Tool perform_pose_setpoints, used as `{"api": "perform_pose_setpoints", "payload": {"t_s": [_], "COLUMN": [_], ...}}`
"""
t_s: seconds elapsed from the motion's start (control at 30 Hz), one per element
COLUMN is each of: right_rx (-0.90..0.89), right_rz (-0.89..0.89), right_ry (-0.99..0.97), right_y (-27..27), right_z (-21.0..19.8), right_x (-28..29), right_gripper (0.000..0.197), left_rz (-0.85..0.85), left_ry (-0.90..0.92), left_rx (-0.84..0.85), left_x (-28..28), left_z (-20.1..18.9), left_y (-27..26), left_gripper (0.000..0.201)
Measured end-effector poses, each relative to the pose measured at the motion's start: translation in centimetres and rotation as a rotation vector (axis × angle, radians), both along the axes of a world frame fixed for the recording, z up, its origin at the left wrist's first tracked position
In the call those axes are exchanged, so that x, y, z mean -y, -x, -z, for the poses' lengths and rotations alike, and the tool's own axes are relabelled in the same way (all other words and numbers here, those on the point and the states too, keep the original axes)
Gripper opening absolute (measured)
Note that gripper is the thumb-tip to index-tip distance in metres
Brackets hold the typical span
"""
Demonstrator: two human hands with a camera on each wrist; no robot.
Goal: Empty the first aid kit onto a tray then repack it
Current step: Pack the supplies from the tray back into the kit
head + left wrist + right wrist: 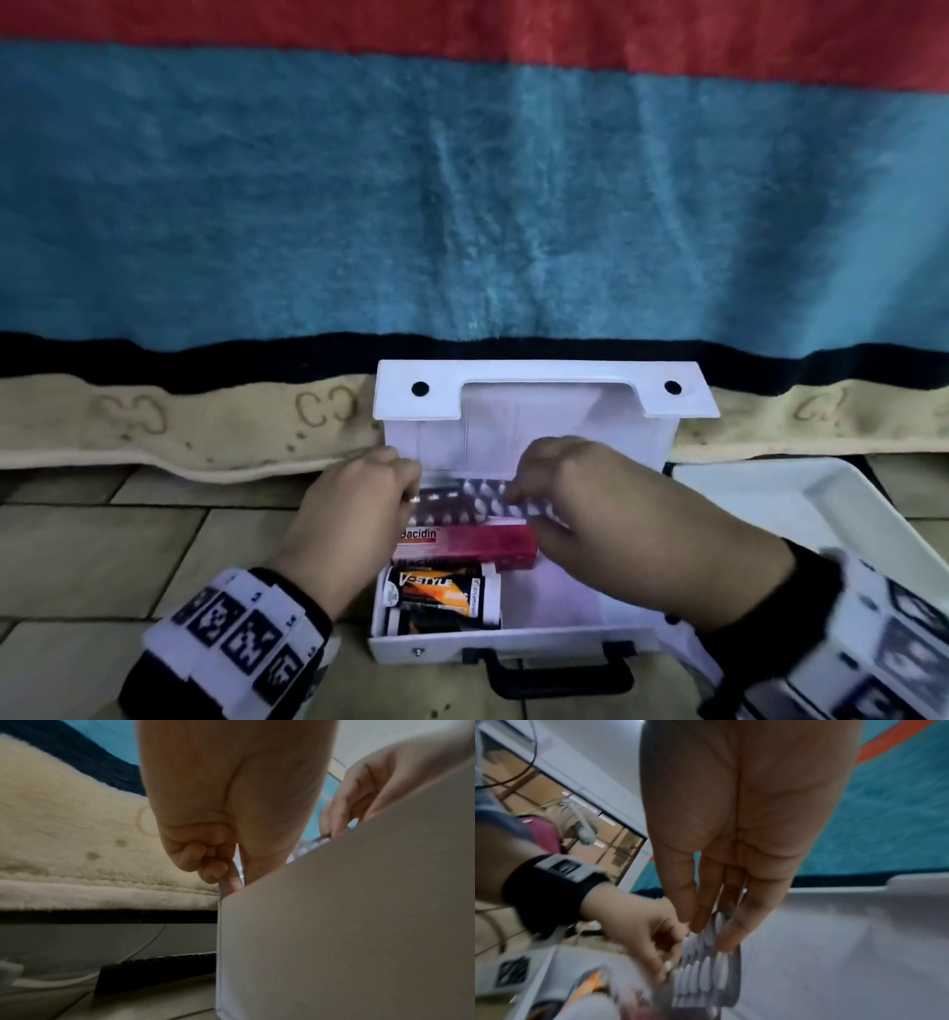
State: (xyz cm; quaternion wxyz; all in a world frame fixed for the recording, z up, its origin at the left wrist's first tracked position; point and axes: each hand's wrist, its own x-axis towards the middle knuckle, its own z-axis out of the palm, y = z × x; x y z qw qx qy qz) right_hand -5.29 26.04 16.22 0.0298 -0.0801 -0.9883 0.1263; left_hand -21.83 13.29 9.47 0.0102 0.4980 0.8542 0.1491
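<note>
While the first aid kit (518, 637) lies open on the floor, both hands work at its far edge.

Near: orange-labelled bottle (441, 596), pink box (472, 545) in its left half. Beyond: left hand (359, 509) and right hand (580, 493) pinch blister packs (477, 501). Tray (801, 509) bare at right. Likely repacking; next, seat packs flat against the back wall.

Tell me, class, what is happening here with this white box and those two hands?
A person is working over an open first aid kit on the floor. Both hands hold a blister pack of pills at the back of the kit: the left hand at one end, the right hand at the other. A pink Bacidin box and a V-Style bottle lie inside. A white tray sits to the right.
</note>
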Motion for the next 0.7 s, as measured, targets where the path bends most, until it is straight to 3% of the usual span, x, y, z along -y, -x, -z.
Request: {"api": "perform_pose_setpoints", "payload": {"t_s": [0.07, 0.2, 0.37, 0.6, 0.7], "right_rx": [0.071, 0.192, 0.325, 0.455, 0.381], "right_rz": [-0.056, -0.120, -0.217, -0.191, -0.164], "right_ry": [-0.011, -0.044, -0.084, -0.026, -0.020], "right_y": [1.1, 2.7, 3.7, 5.6, 5.8], "right_z": [1.1, 3.0, 4.0, 4.6, 5.0], "right_x": [-0.1, -0.7, -1.1, -1.1, -1.3], "right_gripper": [0.024, 0.027, 0.040, 0.029, 0.029], "left_rz": [0.004, -0.014, 0.002, -0.030, -0.028], "left_ry": [0.003, -0.041, -0.075, -0.118, -0.129], "left_rx": [0.018, 0.144, 0.102, 0.106, 0.093], "left_x": [-0.1, 0.2, 0.6, 0.6, 0.7], "left_z": [-0.2, -0.3, 0.0, 0.3, 0.3], "left_y": [0.2, 1.2, 1.3, 1.0, 0.8], "left_gripper": [0.004, 0.015, 0.012, 0.008, 0.006]}}
